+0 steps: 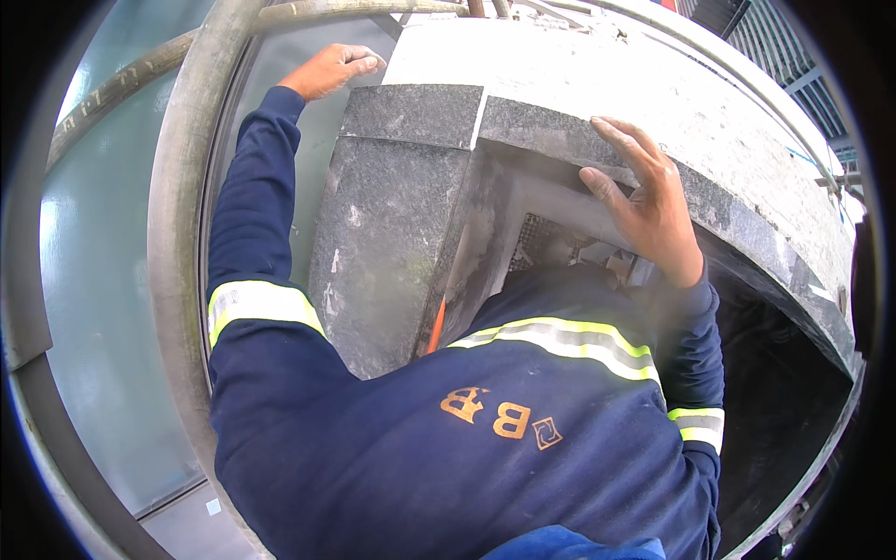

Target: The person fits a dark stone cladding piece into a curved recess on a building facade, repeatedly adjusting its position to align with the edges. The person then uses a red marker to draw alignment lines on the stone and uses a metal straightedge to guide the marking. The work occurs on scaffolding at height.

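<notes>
My right hand (651, 191) has its fingers stretched out and its thumb apart. The fingertips lie at the top edge of the long dark grey stone strip (541, 126), and nothing shows in the palm. At the upper left my left hand (334, 72) is raised beside the corner of the small grey stone piece (411, 112). Its fingers are bent and pressed toward the thumb; whatever they hold, if anything, cannot be made out. Below that piece stands a large grey stone slab (387, 233) with pale smears. A narrow light gap separates the small piece from the strip.
Left of me a thick bamboo pole (182, 215) runs in front of large glass panes (103, 280). Beyond the stone lies a rough whitish surface (560, 61). An orange object (437, 325) pokes up beside the slab. A dark recess (775, 373) opens under the strip at right.
</notes>
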Demonstrator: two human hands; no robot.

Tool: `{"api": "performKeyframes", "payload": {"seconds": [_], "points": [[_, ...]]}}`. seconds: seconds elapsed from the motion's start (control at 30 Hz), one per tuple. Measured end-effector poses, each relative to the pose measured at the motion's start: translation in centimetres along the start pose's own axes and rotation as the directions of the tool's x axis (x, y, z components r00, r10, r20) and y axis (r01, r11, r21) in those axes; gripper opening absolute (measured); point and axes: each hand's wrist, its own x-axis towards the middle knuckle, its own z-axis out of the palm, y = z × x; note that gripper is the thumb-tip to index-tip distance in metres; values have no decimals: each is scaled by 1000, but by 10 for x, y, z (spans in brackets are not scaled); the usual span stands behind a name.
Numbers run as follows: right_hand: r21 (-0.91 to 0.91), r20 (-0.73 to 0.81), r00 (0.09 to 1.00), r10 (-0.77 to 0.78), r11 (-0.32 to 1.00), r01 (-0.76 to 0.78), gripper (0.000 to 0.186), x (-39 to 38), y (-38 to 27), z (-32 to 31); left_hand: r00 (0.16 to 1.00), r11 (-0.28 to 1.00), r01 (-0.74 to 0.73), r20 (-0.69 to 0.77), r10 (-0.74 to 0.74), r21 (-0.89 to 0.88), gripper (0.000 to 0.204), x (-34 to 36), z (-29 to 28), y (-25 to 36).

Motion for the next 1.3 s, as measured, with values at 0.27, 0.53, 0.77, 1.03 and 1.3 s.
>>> {"api": "performKeyframes", "payload": {"seconds": [0.27,0.53,0.77,1.03,1.3], "points": [[40,84,996,24,999,-28,49,9,-10,7,996,998,55,-73,-58,-41,42,-29,18,9],[-8,149,965,-215,976,218,51,55,-1,64,993,997,64,-99,-60,41,48,-13,42,18],[-195,194,959,-204,951,242,68,73,3,103,974,998,53,-218,-57,-25,39,-16,34,-24],[-131,202,962,-181,969,210,76,82,7,106,958,986,152,-234,-164,-67,37,-41,43,-19],[-88,292,934,-206,966,241,79,93,10,104,958,987,162,-241,-153,19,39,-30,42,-7]]}}
